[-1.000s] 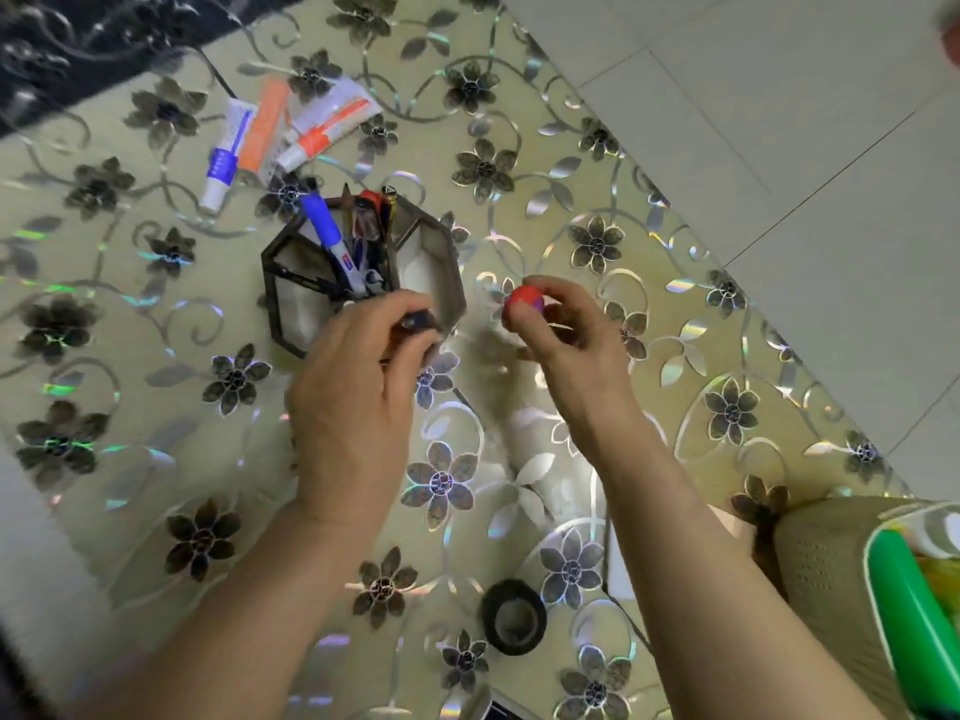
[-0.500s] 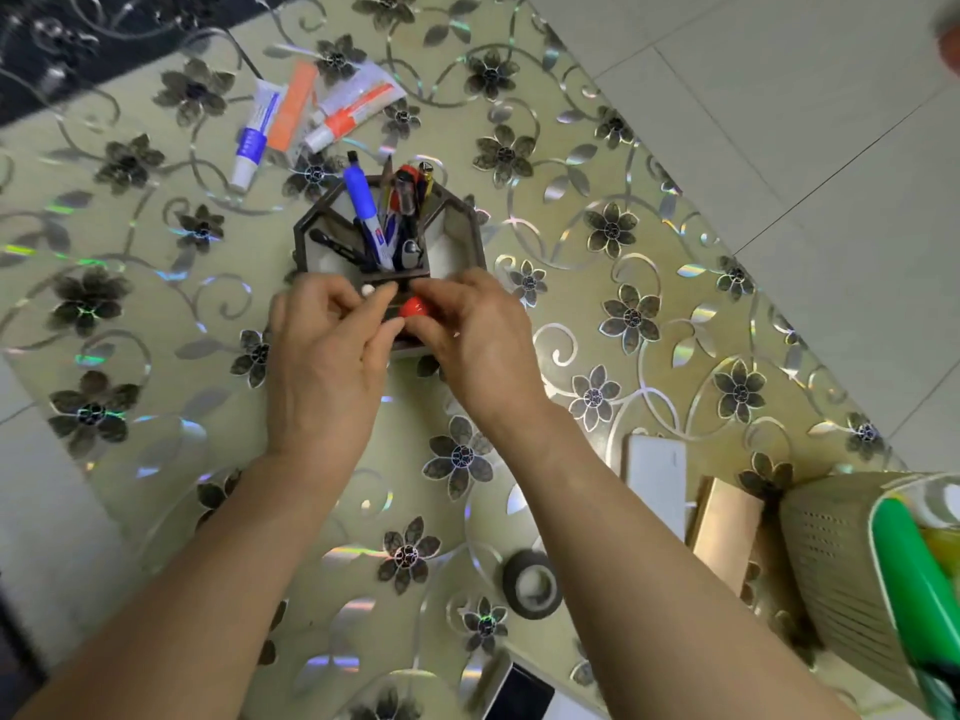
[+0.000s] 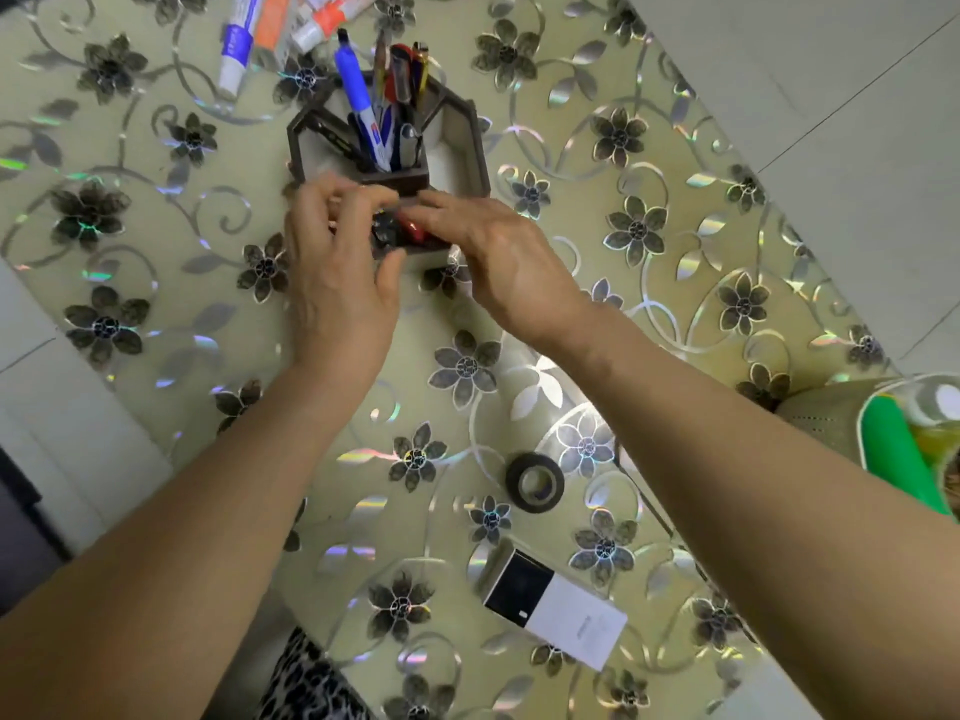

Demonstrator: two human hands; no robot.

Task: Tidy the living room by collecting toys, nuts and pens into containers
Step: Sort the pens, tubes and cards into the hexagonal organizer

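Both hands meet over the near compartment of the dark pen holder (image 3: 457,142). The left hand (image 3: 337,272) hovers, fingers spread; the right hand (image 3: 493,252) touches a small red ball (image 3: 415,232) between them.

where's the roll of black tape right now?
Head view: the roll of black tape lies flat on the flowered table, lower centre-right, between the two forearms and just beyond the black-and-white box.

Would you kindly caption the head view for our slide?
Both hands drop a small red toy into the hexagonal pen holder.
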